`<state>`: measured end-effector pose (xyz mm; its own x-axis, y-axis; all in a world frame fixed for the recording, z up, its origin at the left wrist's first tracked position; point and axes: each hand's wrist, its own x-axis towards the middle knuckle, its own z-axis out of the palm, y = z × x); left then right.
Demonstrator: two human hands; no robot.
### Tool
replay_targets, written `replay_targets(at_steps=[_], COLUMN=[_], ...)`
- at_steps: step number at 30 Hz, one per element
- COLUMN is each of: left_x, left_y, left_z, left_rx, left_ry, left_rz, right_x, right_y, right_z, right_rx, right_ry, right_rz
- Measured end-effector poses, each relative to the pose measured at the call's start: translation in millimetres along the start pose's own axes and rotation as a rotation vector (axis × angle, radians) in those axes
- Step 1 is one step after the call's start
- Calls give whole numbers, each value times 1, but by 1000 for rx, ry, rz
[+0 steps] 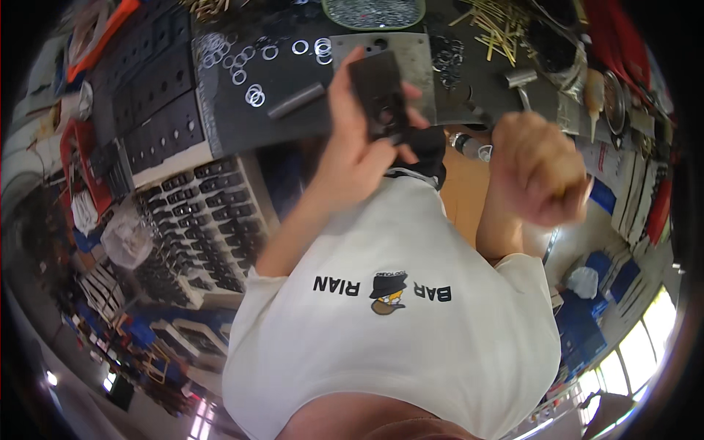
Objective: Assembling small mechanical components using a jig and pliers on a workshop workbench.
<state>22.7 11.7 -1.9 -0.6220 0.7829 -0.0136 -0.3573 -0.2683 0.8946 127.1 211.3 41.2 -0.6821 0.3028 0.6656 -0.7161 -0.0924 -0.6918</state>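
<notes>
Black and busy, a work table is filling the top of the view. Over its near edge, a dark block is sitting in the left hand, whose fingers are clamping around its sides. It is partly hiding a gray metal plate. Further right, the right hand is hanging curled; it is blurry, so I cannot tell if its fingers are pinching anything. Silver rings and a gray tube are lying left of the block, and yellow sticks are lying farther off, to the right.
</notes>
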Motion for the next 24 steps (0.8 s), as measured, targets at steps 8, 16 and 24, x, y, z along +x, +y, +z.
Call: replay_targets(at_steps=[8,16,24], left_x=[7,3,11], left_y=[4,12,13], left_z=[13,-2,5], left_rx=[-119,-14,-168], left_ry=[70,8,78], left_rz=[-62,-124,-102], right_x=[11,26,15], right_y=[23,25,38], right_z=[54,59,67], right_rx=[-79,-61,-73], right_ry=[-486,-591,-522], right_rz=[-146,-193,-210])
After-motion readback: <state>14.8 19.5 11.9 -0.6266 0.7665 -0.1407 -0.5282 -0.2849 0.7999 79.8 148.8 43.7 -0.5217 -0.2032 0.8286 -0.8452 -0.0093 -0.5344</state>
